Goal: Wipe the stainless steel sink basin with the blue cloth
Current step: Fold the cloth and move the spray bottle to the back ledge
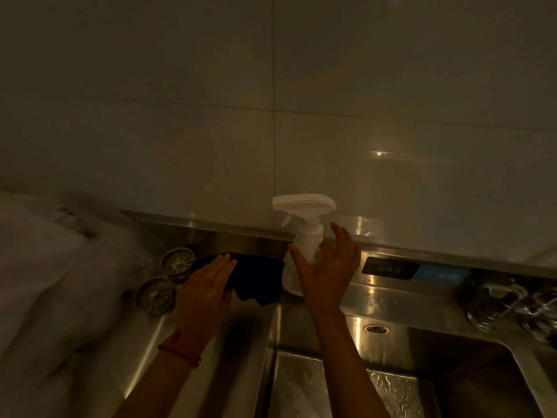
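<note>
The room is dim. A dark blue cloth [256, 277] lies crumpled on the steel ledge behind the left part of the sink. My left hand [205, 289] rests flat on its left end, fingers together. My right hand [327, 267] is spread open around a white spray bottle [307, 230] that stands on the ledge; thumb and fingers flank its clear body without closing on it. The stainless steel sink basin [407, 384] lies below, wet with droplets, my right forearm crossing above it.
Two round metal strainers [167, 277] sit left of the cloth. A dark control panel [388, 268] is set in the ledge to the right, with glass items [512, 306] further right. An overflow fitting [376, 328] marks the basin's back wall. A tiled wall rises behind.
</note>
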`<state>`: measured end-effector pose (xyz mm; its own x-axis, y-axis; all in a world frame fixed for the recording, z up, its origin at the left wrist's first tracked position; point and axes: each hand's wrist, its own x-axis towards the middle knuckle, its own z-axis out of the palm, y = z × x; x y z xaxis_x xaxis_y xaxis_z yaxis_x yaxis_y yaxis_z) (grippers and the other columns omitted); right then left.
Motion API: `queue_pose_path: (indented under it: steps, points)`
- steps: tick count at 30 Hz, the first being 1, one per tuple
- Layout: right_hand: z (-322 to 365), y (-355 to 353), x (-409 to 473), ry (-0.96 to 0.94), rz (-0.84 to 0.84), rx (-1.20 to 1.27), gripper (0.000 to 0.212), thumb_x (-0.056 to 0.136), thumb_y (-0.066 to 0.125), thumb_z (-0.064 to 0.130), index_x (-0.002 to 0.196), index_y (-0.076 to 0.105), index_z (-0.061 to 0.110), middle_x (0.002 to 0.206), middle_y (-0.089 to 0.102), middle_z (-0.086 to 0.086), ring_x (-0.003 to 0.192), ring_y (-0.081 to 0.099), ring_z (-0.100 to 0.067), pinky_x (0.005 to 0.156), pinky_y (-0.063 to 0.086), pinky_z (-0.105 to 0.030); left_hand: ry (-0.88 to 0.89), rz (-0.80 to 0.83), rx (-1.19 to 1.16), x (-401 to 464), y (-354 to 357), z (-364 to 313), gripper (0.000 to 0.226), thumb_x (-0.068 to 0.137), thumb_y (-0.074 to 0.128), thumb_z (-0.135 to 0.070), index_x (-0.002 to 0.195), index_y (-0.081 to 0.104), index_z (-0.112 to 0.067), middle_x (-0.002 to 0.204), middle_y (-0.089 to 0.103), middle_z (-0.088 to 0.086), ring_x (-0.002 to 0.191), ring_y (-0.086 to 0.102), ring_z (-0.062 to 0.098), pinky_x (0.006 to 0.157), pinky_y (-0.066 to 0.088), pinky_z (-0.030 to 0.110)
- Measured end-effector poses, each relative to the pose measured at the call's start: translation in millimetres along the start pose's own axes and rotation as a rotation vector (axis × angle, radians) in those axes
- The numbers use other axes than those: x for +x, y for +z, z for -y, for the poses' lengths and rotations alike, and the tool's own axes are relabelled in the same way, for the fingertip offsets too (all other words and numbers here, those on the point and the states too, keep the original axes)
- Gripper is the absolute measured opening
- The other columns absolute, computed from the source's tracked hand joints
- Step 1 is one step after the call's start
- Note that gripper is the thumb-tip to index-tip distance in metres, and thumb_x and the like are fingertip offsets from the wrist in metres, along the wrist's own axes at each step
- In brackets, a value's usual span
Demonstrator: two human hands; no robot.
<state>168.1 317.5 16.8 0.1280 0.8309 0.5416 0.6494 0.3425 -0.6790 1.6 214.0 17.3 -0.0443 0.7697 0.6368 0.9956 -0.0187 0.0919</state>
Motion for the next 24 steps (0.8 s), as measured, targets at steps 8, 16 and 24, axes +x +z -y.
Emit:
queue_pose_path:
  steps: [8,16,24]
  points:
    - [-1,6,4,0.017,0.011,-0.006,0.043,0.065,0.082,0.034,0.085,0.069,-0.002,0.126,0.055,-0.018,0.115,0.048,-0.038,0.095,0.037,-0.059,0.014,-0.052,0.006,2,14,0,0.041,0.084,0.042,-0.015,0.096,0.074,0.006,0.100,0.073,0.021,0.088,0.072,0.036,0.088,0.040,0.033]
    - [-10,8,5,0.058,0.022,-0.030,0.046,0.067,0.078,0.040,0.089,0.067,0.001,0.129,0.053,-0.016,0.116,0.044,-0.035,0.096,0.036,-0.056,0.003,-0.003,-0.028,0,21,-1,0.039,0.078,0.046,-0.014,0.097,0.074,0.005,0.100,0.073,0.019,0.088,0.073,0.033,0.087,0.042,0.030]
    - [-8,8,1,0.146,0.122,-0.011,0.064,0.072,0.072,0.044,0.120,0.056,0.005,0.138,0.045,-0.014,0.124,0.036,-0.035,0.105,0.025,-0.045,0.055,0.008,-0.061,4,20,-13,0.038,0.076,0.046,-0.010,0.096,0.075,0.003,0.100,0.074,0.017,0.088,0.073,0.030,0.072,0.059,0.040]
